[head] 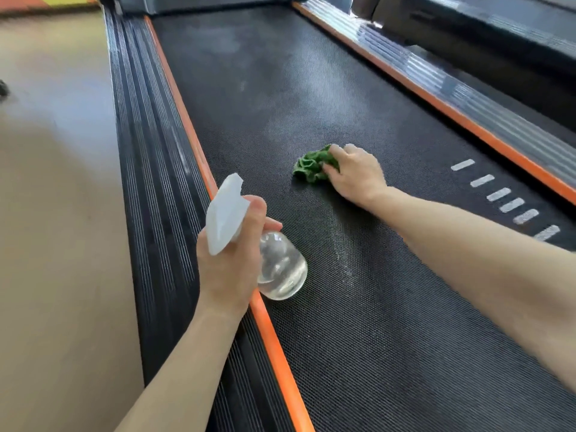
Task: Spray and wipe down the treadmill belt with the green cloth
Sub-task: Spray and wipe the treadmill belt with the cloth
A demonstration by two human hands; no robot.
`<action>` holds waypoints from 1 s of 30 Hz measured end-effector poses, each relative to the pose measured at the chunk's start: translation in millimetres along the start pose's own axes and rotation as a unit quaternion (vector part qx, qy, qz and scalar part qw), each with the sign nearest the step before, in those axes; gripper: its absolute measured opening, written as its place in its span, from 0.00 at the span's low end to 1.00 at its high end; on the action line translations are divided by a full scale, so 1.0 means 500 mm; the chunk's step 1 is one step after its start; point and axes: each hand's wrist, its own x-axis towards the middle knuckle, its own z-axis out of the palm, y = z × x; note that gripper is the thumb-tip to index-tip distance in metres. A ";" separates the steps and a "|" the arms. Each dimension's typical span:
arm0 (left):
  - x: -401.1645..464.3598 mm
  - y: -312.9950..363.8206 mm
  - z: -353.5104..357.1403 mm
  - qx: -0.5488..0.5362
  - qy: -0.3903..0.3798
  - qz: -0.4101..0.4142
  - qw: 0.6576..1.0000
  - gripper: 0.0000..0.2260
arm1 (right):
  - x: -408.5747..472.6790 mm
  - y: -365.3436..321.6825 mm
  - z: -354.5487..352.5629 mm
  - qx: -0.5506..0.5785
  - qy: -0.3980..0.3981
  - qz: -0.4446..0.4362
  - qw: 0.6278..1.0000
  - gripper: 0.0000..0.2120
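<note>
we have the cloth [312, 167] bunched under our right hand [353, 176], fingers curled over it and pressing it onto the belt [358, 322] about mid-width. it looks soft and light, so we judge it will crumple and drag unless held flat under the palm. our left hand [226, 260] grips the bottle [280, 265] by its neck, over the near orange strip [274, 338]; clear and probably slick when wet. its nozzle points up and away, its long axis tilting toward us. the belt runs lengthwise away from us.
</note>
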 end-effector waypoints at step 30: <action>-0.007 0.012 0.009 0.022 0.008 -0.002 1.000 0.11 | -0.463 -0.059 -0.121 0.064 -0.070 -0.220 0.971 0.11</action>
